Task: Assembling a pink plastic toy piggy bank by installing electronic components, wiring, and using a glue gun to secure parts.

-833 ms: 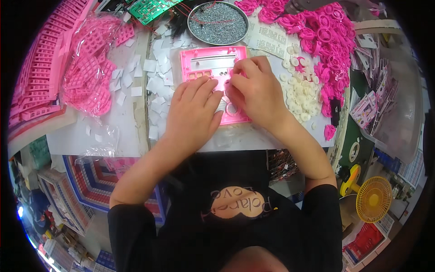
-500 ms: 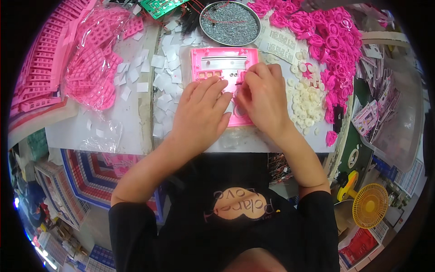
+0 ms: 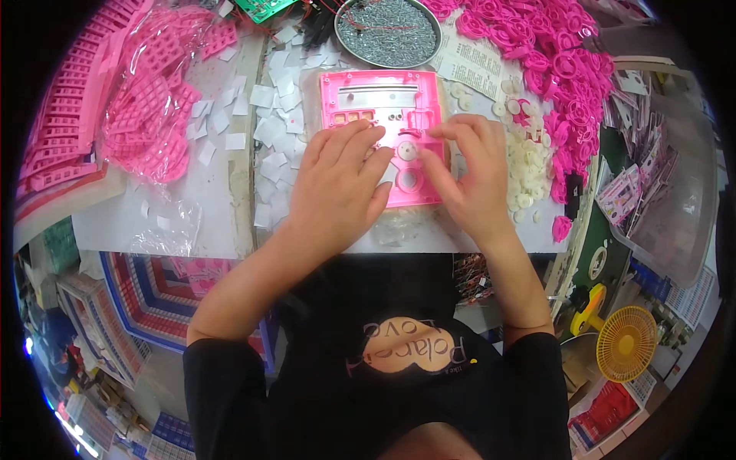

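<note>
A pink plastic casing lies flat on the worktable, hollow side up. It has a silvery strip near its far edge and a row of square openings at its left. A small white disc sits in the casing's right half, above a pink ring-shaped recess. My left hand rests over the casing's left part, fingers stretched out and covering some of it. My right hand hovers at the casing's right edge, thumb and forefinger apart with nothing visible between them.
White paper squares lie scattered at the left. A round metal tray of screws stands beyond the casing. Cream round parts and a heap of pink ring parts lie right. Bagged pink grids are far left.
My right hand has drawn back to the right and its pinched fingers have spread, uncovering the white disc and ring recess. My left hand stays nearly in place.
</note>
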A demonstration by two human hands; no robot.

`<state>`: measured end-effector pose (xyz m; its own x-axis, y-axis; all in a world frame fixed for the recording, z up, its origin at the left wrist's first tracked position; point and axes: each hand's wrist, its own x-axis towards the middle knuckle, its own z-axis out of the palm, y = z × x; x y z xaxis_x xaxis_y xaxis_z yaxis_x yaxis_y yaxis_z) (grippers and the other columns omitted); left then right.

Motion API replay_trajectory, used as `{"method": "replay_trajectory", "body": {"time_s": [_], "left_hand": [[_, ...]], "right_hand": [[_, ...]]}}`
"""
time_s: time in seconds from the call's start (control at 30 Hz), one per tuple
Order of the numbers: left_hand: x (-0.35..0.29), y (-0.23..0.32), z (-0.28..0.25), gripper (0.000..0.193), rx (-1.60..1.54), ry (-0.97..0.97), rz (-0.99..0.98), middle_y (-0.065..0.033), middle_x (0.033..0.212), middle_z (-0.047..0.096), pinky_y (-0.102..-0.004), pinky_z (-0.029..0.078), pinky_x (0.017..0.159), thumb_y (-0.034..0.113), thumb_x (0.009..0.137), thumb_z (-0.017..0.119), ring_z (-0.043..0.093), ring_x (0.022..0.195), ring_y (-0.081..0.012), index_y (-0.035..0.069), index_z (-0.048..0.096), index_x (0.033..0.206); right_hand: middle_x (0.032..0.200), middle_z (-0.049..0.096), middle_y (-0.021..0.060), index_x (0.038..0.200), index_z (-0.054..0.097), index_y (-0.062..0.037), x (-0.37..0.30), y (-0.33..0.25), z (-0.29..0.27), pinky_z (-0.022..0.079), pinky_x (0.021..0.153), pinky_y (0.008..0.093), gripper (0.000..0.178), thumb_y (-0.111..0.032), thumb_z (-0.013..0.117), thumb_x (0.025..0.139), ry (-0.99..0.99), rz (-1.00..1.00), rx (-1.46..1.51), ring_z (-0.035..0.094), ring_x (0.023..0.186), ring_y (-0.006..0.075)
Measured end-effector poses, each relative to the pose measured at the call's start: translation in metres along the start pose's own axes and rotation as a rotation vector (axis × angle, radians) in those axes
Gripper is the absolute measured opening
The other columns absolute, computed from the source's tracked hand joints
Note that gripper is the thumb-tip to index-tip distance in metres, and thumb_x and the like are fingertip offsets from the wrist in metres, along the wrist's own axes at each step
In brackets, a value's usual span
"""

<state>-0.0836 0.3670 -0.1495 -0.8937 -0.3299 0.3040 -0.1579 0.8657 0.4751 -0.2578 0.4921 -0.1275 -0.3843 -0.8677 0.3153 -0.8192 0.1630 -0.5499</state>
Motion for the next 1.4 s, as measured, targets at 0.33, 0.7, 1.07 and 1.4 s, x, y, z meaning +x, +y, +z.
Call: {"method": "replay_trajectory", "body": {"time_s": [0.33, 0.7, 1.07, 1.4], "left_hand": [[0.001, 0.001, -0.002, 0.042, 0.01, -0.021, -0.004, -0.015, 0.13, 0.058, -0.0486, 0.038, 0.107, 0.016, 0.079, 0.073, 0.052, 0.128, -0.0341, 0.003, 0.064, 0.118], [0.085, -0.114, -0.121, 0.02, 0.041, 0.249, -0.249, -0.0038, 0.096, 0.074, -0.0275, 0.051, 0.067, 0.02, 0.091, 0.068, 0.066, 0.08, -0.0138, 0.007, 0.073, 0.106], [0.208, -0.275, -0.122, 0.056, -0.112, -0.003, -0.944, -0.0084, 0.085, 0.071, -0.0333, 0.052, 0.061, 0.053, 0.078, 0.082, 0.069, 0.071, -0.0201, 0.0, 0.076, 0.094], [0.231, -0.21, -0.128, 0.023, 0.501, 0.424, -0.612, -0.0161, 0.102, 0.075, -0.0492, 0.056, 0.081, 0.025, 0.085, 0.064, 0.071, 0.098, -0.0383, 0.011, 0.074, 0.1]], "right_hand": [[0.121, 0.062, 0.0099, 0.109, 0.073, -0.0111, -0.008, -0.009, 0.001, 0.047, 0.086, 0.0455, 0.031, -0.02, 0.076, 0.079, -0.114, -0.193, -0.259, 0.053, 0.111, 0.0368], [0.122, 0.061, 0.0119, 0.106, 0.071, -0.01, 0.011, -0.016, -0.014, 0.047, 0.089, 0.0503, 0.028, -0.016, 0.076, 0.079, -0.259, -0.223, -0.235, 0.053, 0.113, 0.0398], [0.119, 0.063, 0.0135, 0.105, 0.071, -0.007, 0.013, -0.022, -0.016, 0.048, 0.095, 0.0452, 0.027, -0.011, 0.078, 0.079, -0.125, -0.197, 0.076, 0.052, 0.114, 0.0384], [0.116, 0.064, 0.0123, 0.103, 0.072, -0.0069, -0.004, -0.027, -0.037, 0.05, 0.09, 0.0441, 0.028, -0.006, 0.079, 0.076, -0.04, -0.203, 0.138, 0.056, 0.11, 0.0366]]}}
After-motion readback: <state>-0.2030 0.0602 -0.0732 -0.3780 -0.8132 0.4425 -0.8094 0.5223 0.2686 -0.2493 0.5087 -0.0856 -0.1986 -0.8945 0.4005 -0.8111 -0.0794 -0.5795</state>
